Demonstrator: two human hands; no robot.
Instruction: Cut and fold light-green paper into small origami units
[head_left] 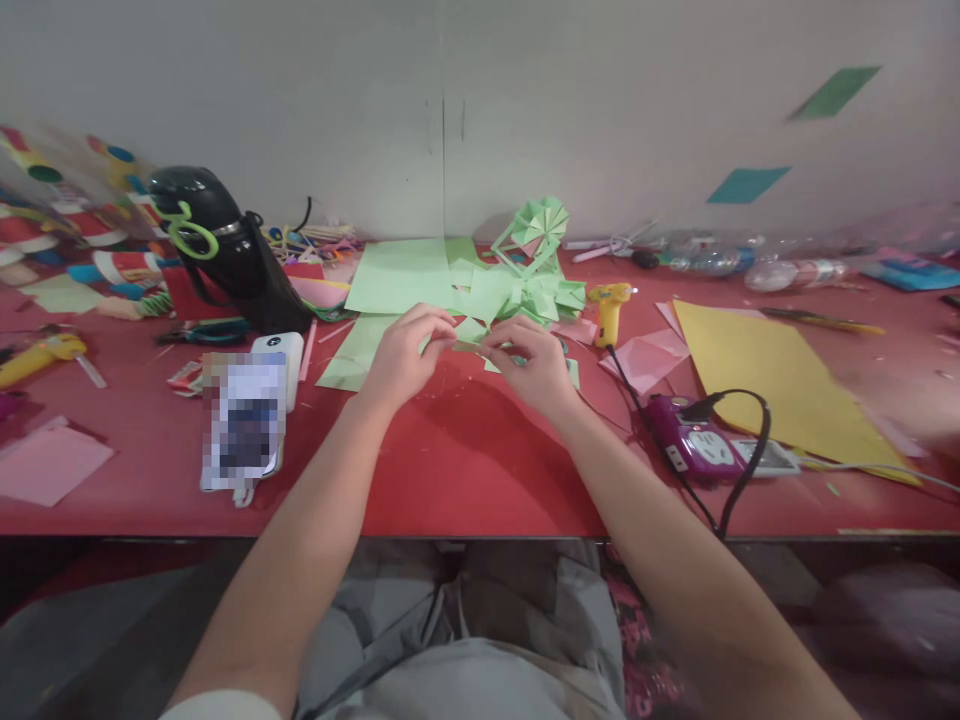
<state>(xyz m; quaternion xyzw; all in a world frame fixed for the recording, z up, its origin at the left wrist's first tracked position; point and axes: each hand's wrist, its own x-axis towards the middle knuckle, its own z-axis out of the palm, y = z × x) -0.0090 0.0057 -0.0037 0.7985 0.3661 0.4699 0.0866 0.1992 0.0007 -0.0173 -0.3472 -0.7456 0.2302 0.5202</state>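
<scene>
I have both hands pinching a small green paper piece (pixel 469 345) over the red bench (pixel 465 460): left hand (pixel 405 355) at its 9 o'clock, right hand (pixel 529 365) at its 3. I judge it mid-fold; next needs a firm crease.

A black flask (pixel 214 235) stands at upper left on the red counter (pixel 465 470), a phone (pixel 244 425) below it. A yellow sheet (pixel 772 385) lies at right, a purple power strip (pixel 694 445) beside it, a glue gun (pixel 609 310) near centre.
</scene>
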